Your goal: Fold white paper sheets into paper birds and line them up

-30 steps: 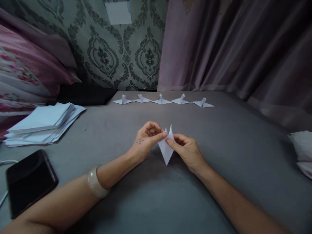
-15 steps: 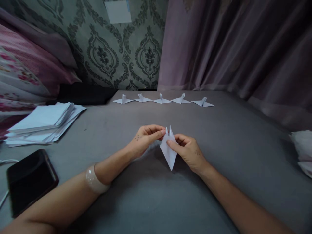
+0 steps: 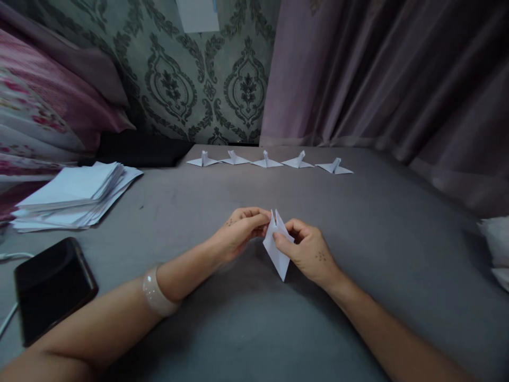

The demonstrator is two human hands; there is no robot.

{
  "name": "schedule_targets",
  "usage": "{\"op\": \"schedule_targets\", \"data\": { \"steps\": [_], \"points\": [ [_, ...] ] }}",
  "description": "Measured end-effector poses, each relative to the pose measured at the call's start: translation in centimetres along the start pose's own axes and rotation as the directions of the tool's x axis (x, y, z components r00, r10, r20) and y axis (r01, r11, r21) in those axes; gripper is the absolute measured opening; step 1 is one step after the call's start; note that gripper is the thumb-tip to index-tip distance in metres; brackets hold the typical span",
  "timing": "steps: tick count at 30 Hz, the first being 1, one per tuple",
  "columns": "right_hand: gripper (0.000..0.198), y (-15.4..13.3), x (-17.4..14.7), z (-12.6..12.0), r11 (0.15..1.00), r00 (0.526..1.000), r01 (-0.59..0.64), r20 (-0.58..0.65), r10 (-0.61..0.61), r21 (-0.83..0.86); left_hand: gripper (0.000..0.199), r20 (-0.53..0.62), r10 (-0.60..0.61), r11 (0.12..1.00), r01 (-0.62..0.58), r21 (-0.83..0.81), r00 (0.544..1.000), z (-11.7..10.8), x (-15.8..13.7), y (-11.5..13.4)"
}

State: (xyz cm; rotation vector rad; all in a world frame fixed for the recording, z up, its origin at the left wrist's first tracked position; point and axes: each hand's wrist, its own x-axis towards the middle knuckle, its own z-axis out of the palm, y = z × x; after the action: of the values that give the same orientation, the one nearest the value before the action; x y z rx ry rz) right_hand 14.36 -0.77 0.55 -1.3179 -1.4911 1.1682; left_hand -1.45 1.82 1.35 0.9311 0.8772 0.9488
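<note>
A white folded paper point(image 3: 278, 254), diamond-shaped with two narrow points at its top, is held between my hands above the grey surface. My left hand point(image 3: 244, 229) pinches its upper left edge close to the points; the fingertips are partly hidden behind it. On the other side, my right hand point(image 3: 308, 248) grips the paper with the thumb on its front face and the fingers behind. Beyond my hands, several white folded paper birds point(image 3: 266, 161) stand in a row with their wings spread.
On the left lies a stack of white paper sheets point(image 3: 73, 185). Nearer to me is a black phone point(image 3: 55, 289) beside a white cable point(image 3: 8, 318). A dark folded cloth point(image 3: 139, 150) lies at the back left. Crumpled white material point(image 3: 499, 241) sits at the right edge, near the curtains point(image 3: 358, 74).
The folded paper has turned slightly in my hands, its right side angling away. Both hands keep hold of it. The whole view has shifted a little.
</note>
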Motion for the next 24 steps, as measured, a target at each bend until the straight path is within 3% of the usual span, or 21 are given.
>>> {"op": "schedule_targets", "data": {
  "steps": [16,24],
  "points": [
    [0.02,0.33,-0.07,0.39,0.997,0.998,0.005,-0.059,-0.01,-0.078,0.013,-0.106,0.124,0.98,-0.105,0.171,0.987,0.24,-0.12,-0.04],
    [0.022,-0.22,0.03,0.19,0.998,0.999,-0.044,-0.015,0.045,0.049,0.014,-0.064,0.143,0.986,-0.137,0.099,0.988,-0.18,-0.01,-0.12]
  ]
}}
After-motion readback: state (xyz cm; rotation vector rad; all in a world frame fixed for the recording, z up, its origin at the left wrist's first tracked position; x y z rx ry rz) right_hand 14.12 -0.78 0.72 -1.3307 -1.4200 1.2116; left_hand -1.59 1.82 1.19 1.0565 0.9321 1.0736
